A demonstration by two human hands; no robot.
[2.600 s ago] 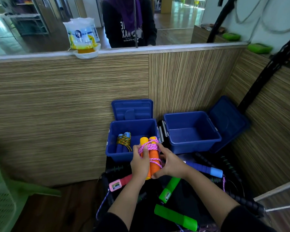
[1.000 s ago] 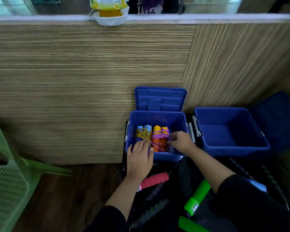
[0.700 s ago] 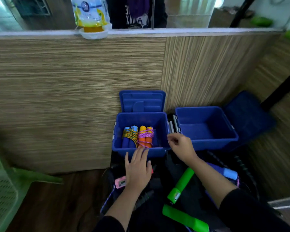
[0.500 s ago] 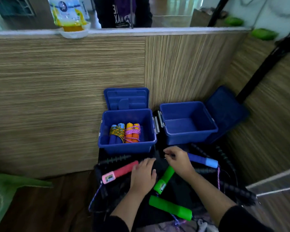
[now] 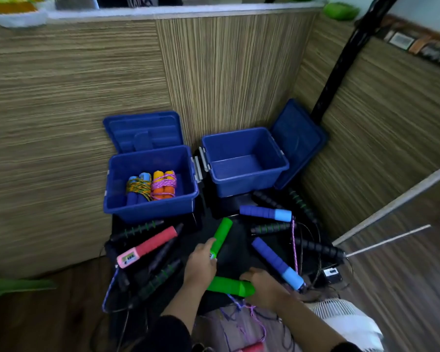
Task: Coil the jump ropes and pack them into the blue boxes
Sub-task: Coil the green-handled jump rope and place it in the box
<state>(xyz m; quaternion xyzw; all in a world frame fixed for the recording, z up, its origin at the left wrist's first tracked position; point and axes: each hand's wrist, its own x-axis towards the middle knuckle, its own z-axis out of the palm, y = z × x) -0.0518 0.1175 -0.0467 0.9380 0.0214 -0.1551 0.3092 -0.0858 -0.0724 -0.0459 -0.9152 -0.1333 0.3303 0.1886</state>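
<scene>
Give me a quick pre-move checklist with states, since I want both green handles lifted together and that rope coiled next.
1. Left hand on the upper green handle: ok, fingers touch its near end; a closed grip cannot be told.
2. Right hand on the lower green handle: ok, fingers curl at its right end.
3. Green rope's cord free of the other loose cords: cannot tell, it is not traceable.
4. Room in the left blue box: ok, two coiled ropes sit side by side with floor space beside them.
5. Right blue box open and empty: ok.
</scene>
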